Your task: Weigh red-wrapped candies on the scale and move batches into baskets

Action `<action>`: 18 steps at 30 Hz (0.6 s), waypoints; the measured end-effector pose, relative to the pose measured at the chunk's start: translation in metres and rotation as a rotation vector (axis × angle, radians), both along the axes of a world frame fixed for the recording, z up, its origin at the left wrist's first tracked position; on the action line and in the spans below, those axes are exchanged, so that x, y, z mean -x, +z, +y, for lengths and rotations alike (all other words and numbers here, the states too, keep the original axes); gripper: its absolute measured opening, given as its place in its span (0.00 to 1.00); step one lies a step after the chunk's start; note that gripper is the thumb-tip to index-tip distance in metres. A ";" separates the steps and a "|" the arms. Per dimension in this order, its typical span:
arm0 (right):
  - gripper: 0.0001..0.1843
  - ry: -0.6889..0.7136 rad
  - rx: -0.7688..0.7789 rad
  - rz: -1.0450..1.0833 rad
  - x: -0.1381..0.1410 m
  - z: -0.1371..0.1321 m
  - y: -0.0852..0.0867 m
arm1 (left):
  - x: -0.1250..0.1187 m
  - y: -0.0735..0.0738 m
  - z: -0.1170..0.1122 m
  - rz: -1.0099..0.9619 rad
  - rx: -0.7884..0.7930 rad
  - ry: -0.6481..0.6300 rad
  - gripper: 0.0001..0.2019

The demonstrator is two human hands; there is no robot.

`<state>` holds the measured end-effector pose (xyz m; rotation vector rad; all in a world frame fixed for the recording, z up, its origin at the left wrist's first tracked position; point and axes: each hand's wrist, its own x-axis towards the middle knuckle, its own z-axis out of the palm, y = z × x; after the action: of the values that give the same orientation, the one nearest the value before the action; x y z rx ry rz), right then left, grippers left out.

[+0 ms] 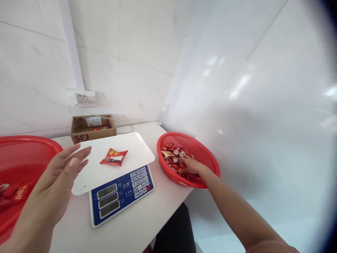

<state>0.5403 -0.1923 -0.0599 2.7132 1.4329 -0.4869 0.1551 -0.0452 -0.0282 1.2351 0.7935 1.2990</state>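
My left hand (59, 175) hovers open with fingers stretched out, above the left edge of the scale's white weighing pan (131, 147), holding nothing. One red snack packet (113, 156) lies on that pan. My right hand (191, 165) reaches into the red mesh basket (207, 154) at the right, fingers down among several red packets (173, 154); what they grip, if anything, is hidden. The scale's blue keypad and display panel (121, 193) faces me.
A second red basket (23, 147) with a few red packets stands at the far left. A brown cardboard box (92, 128) sits against the back wall under a wall socket (84, 98). White wall panels close in at the back and right. The table's front edge runs close by.
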 end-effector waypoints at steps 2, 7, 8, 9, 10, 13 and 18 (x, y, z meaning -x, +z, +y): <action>0.18 -0.020 -0.011 -0.031 -0.002 -0.003 -0.001 | -0.001 -0.002 0.001 0.000 -0.006 -0.027 0.17; 0.16 -0.038 -0.051 -0.104 -0.009 -0.002 0.014 | 0.000 -0.008 0.008 0.011 -0.018 -0.042 0.18; 0.16 -0.056 -0.034 -0.125 -0.011 -0.002 0.017 | 0.001 -0.008 0.009 0.014 -0.020 -0.037 0.19; 0.16 -0.076 -0.005 -0.144 -0.012 -0.002 0.019 | 0.001 -0.008 0.009 0.016 -0.023 -0.035 0.19; 0.16 -0.092 0.034 -0.157 -0.012 -0.002 0.021 | 0.001 -0.008 0.009 0.016 -0.026 -0.037 0.19; 0.15 -0.089 0.173 -0.142 -0.005 0.000 0.017 | 0.001 -0.007 0.008 0.011 -0.026 -0.049 0.19; 0.17 -0.062 0.273 -0.125 0.013 0.005 0.001 | 0.000 -0.006 0.004 0.038 -0.012 -0.077 0.19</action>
<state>0.5271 -0.1871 -0.0589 2.5268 1.1614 -0.4679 0.1550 -0.0416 -0.0342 1.2912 0.7591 1.2232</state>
